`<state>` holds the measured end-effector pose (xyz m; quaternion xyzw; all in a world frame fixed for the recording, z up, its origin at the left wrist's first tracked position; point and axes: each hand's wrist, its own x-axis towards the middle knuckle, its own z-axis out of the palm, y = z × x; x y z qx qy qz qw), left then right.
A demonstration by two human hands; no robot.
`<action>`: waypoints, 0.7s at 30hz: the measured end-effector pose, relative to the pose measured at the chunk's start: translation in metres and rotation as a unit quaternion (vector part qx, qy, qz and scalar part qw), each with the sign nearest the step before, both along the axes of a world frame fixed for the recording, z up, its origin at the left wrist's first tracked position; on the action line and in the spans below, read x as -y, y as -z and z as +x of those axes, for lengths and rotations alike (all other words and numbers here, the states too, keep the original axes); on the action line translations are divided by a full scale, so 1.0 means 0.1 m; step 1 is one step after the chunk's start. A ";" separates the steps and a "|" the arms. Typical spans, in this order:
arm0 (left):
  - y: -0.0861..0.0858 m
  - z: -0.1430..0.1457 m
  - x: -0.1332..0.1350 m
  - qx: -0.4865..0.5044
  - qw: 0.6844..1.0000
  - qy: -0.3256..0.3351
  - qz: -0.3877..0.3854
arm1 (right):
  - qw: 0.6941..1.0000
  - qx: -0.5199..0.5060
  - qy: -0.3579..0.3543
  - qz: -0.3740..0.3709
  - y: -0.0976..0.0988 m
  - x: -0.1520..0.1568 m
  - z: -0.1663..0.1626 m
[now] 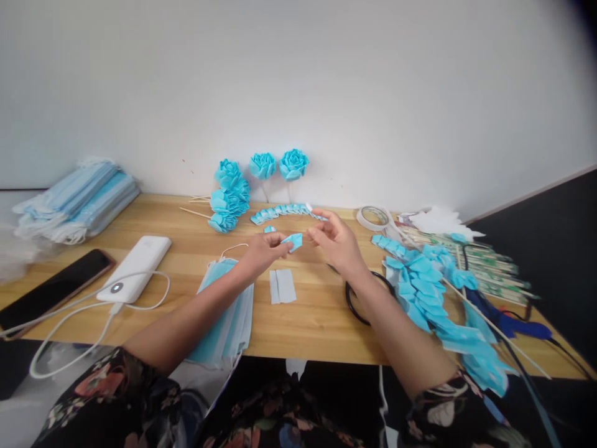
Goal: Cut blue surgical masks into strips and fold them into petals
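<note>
Blue folded fabric piece [293, 241], pinched in the left hand [263, 250] above the table [319, 323], looks light, soft and easily creased, best held by its edges; the right hand [339, 244] is just beside it, its grip impossible to tell.

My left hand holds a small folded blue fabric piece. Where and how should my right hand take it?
Probably pinch the free edge of the small folded blue fabric piece from the right: the left hand covers its other end, and this flat edge sticks out towards the right hand.
</note>
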<state>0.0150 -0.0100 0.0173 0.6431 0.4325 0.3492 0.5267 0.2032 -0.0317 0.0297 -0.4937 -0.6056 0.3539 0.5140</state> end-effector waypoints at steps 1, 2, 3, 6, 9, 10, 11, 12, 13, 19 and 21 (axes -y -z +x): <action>0.01 -0.01 0.00 0.009 1.000 -0.003 -0.002 | 1.000 0.006 0.014 0.013 -0.03 -0.01 0.01; 0.02 -0.03 0.00 0.015 1.000 -0.005 -0.002 | 0.999 0.018 0.027 0.025 -0.05 -0.01 0.02; 0.04 -0.04 0.01 0.015 1.000 -0.006 0.000 | 0.998 0.034 0.035 0.036 -0.07 -0.01 0.03; 0.09 -0.07 0.01 -0.013 1.000 -0.012 0.020 | 0.993 0.101 0.022 0.062 -0.06 0.04 0.02; 0.14 -0.09 0.00 -0.046 0.997 -0.015 0.055 | 0.976 0.187 -0.020 0.109 0.00 0.10 -0.01; 0.15 -0.09 0.00 -0.051 0.996 -0.014 0.066 | 0.967 0.215 -0.033 0.131 0.02 0.11 -0.03; 0.16 -0.09 -0.01 -0.052 0.996 -0.013 0.075 | 0.958 0.240 -0.044 0.150 0.03 0.12 -0.04; 0.16 -0.09 -0.01 -0.053 0.995 -0.010 0.080 | 0.950 0.261 -0.051 0.164 0.05 0.12 -0.05; 0.17 -0.09 -0.01 -0.054 0.995 -0.008 0.083 | 0.944 0.277 -0.053 0.173 0.06 0.13 -0.05; 0.14 -0.08 0.02 -0.062 0.994 0.001 0.087 | 0.928 0.322 -0.038 0.186 0.09 0.11 -0.05; 0.14 -0.09 0.02 -0.066 0.993 0.000 0.094 | 0.926 0.326 -0.036 0.189 0.10 0.11 -0.04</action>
